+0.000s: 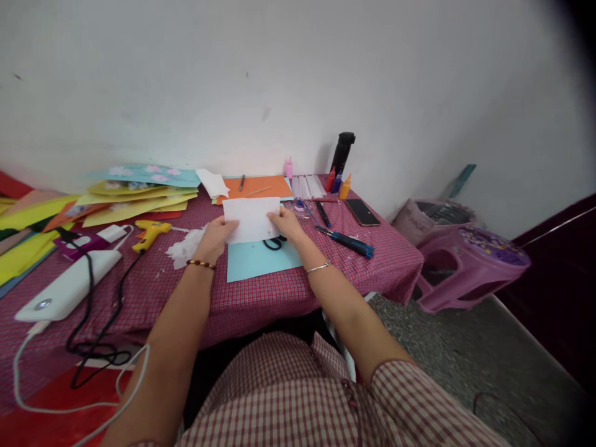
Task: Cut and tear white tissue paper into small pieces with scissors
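By a pale wall [223, 81], checked tablecloth [384, 251], held paper [252, 218], stool [454, 264]

Blue-handled tool [347, 241] obstructs right of the hands [285, 223]; tablecloth [393, 261] beyond allows passage

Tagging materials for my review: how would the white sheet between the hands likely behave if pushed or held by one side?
The white sheet looks paper-thin, so it is probably light and apt to buckle if pushed edge-on. The left hand and right hand hold opposite sides; releasing one would likely let it droop.
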The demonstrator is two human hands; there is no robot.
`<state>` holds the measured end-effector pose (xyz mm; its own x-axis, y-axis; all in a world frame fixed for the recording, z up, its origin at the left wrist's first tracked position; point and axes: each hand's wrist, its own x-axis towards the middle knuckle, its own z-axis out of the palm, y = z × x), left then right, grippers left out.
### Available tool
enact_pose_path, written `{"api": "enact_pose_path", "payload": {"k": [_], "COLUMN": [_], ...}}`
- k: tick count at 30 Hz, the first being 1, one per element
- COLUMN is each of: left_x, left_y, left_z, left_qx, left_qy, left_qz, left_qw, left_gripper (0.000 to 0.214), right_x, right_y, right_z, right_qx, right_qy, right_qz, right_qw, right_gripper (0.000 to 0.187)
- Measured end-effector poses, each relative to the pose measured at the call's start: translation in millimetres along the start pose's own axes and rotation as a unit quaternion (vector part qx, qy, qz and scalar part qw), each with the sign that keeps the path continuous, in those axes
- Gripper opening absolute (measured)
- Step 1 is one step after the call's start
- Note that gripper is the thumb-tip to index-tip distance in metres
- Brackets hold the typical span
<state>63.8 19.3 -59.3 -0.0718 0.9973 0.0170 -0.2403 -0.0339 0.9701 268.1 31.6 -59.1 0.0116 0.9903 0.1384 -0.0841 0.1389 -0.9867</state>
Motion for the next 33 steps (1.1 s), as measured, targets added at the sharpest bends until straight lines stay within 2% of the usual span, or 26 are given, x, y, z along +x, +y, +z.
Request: {"api": "enact_pose_path", "payload": {"k": [7, 12, 17, 22, 33], "left_x": [-3.1, -1.8, 1.2, 4.5, -4.1], "left_y": [4.4, 6.2, 9.0, 7.7, 18.1], "left_z": [3.9, -0.2, -3.1, -5.0, -0.3], "left_qx": [-0.021, -0.023, -0.031, -0.04, -0.084], "left_qy": [-0.005, -0.007, -0.011, -0.006, -0.021], "left_qz": [0.002, 0.003, 0.003, 0.001, -0.005], "left_qw": [1.0, 1.0, 0.999, 0.999, 0.996], "left_gripper": [0.028, 0.021, 0.022, 0.023, 0.004], "right_x": [-4.1, -2.6, -4.0, -2.3, -6.7], "right_y": [-0.9, -0.7, -4.3, -2.7, -9.0], "right_z": [4.2, 2.9, -1.7, -1.3, -2.9], "right_qx": [0.021, 0.027, 0.046, 0.077, 0.128], "right_qy": [-0.05, -0.03, -0.039, -0.056, -0.075], "right_qz": [0.007, 0.01, -0.002, 0.026, 0.077], "right_qw": [0.998, 0.999, 0.998, 0.995, 0.986], "right_gripper": [0.021, 0.01, 0.014, 0.015, 0.008]}}
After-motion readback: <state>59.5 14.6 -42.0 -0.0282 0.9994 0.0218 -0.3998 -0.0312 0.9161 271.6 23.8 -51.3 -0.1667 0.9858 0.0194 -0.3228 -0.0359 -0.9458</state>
